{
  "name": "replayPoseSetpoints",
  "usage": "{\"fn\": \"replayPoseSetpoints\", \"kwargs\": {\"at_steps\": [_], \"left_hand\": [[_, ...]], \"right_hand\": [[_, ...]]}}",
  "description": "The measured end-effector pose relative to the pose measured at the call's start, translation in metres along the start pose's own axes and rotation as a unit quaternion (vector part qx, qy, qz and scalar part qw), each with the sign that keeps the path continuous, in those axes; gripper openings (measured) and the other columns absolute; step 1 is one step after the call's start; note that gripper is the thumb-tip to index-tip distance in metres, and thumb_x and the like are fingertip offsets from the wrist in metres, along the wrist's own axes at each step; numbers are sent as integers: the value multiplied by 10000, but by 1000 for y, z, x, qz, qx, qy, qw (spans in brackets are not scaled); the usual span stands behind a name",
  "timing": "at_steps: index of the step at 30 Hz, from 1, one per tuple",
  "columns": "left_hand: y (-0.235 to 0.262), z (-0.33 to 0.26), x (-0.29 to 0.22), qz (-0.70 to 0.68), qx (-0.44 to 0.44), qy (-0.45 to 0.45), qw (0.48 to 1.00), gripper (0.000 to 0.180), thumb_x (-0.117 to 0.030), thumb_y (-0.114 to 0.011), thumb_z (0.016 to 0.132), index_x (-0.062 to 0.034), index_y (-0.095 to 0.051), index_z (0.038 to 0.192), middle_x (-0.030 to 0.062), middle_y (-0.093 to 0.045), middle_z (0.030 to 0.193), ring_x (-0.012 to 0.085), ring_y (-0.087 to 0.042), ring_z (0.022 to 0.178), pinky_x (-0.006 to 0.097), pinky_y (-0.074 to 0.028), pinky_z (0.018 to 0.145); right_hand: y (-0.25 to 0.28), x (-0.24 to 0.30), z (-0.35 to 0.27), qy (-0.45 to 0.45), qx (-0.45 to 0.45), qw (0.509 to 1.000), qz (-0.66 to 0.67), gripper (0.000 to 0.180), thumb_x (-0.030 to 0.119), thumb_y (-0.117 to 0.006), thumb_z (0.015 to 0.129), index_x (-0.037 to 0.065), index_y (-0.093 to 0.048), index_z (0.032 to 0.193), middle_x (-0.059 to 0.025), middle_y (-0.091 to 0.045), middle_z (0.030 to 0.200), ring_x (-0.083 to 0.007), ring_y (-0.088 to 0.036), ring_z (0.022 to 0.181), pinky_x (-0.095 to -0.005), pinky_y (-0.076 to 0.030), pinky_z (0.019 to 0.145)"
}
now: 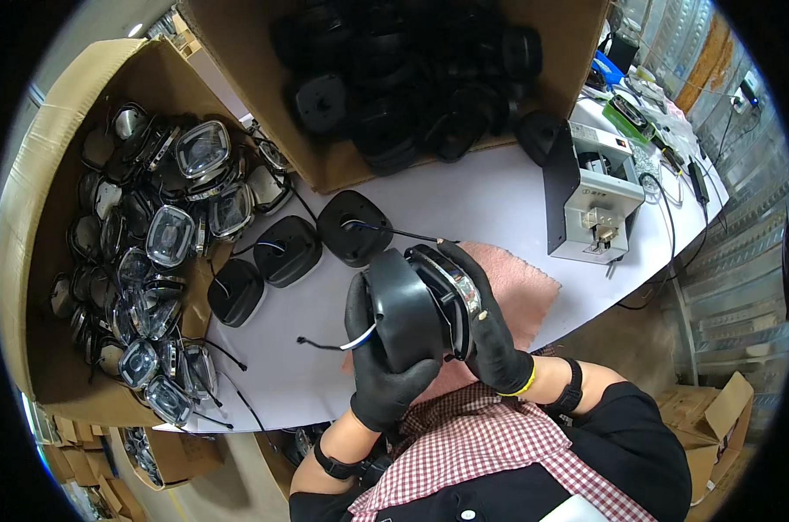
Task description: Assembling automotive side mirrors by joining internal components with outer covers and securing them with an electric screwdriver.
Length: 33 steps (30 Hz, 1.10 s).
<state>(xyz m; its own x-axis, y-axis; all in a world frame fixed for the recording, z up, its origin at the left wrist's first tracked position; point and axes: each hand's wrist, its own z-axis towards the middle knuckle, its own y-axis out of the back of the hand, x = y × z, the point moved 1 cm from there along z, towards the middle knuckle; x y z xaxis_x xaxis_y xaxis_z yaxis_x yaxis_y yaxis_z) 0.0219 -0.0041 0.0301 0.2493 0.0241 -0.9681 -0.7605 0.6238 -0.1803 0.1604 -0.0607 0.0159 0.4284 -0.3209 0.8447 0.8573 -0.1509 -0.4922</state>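
Observation:
In front of me, above a pink cloth [527, 291], my left hand [387, 387], in a black glove, is wrapped round a black plastic housing [401, 309]. A wire with a white and blue section [361, 337] comes out of the housing's left side. My gloved right hand [492, 344] grips a chrome-rimmed lamp unit [453, 283] against the housing's right side. A gap shows between the two parts, with a post in it. Beyond my left hand, three similar black housings [287, 250] with wires lie on the white table [272, 357].
At left, a cardboard box [50, 139] holds many chrome-rimmed lamp units with clear lenses [170, 235]. A tilted box [320, 170] of black housings stands at the far side. A small grey bench machine [599, 196], cables and tools [668, 157] are at right. More boxes [716, 409] sit below.

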Motion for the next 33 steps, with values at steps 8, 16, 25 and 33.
{"fn": "replayPoseSetpoints", "kwargs": {"at_steps": [8,16,25,33], "left_hand": [[-5,-1,1,66,0,-30,997,1166,-162,-784,617,-43,-54,1518,167,-301,1465,280,-375,1341,415,-370,1091],[-1,-4,8,25,35,3,999,1154,-166,-782,606,-40,-78,1511,171,-316,1463,301,-402,1328,417,-394,1077],[4,-10,9,-16,50,114,992,1167,-162,-786,588,-61,-85,1516,165,-319,1468,291,-410,1326,418,-402,1075],[12,-24,22,3,72,184,980,1225,-141,-809,571,-70,-36,1519,171,-312,1469,295,-423,1316,429,-422,1061]], "right_hand": [[-5,0,-5,15,5,1000,-21,919,459,-590,865,50,-113,1536,-174,-207,1556,-297,-226,1442,-420,-220,1163],[-10,9,-6,28,-9,998,-47,1002,528,-638,788,51,-155,1525,-175,-248,1535,-313,-270,1419,-438,-252,1151],[-10,1,-6,57,-16,996,-63,989,487,-675,760,46,-201,1507,-172,-298,1498,-313,-313,1391,-445,-279,1141],[-10,1,-13,47,-25,998,-25,968,469,-661,768,43,-200,1505,-176,-278,1506,-318,-306,1393,-443,-278,1139]]}}
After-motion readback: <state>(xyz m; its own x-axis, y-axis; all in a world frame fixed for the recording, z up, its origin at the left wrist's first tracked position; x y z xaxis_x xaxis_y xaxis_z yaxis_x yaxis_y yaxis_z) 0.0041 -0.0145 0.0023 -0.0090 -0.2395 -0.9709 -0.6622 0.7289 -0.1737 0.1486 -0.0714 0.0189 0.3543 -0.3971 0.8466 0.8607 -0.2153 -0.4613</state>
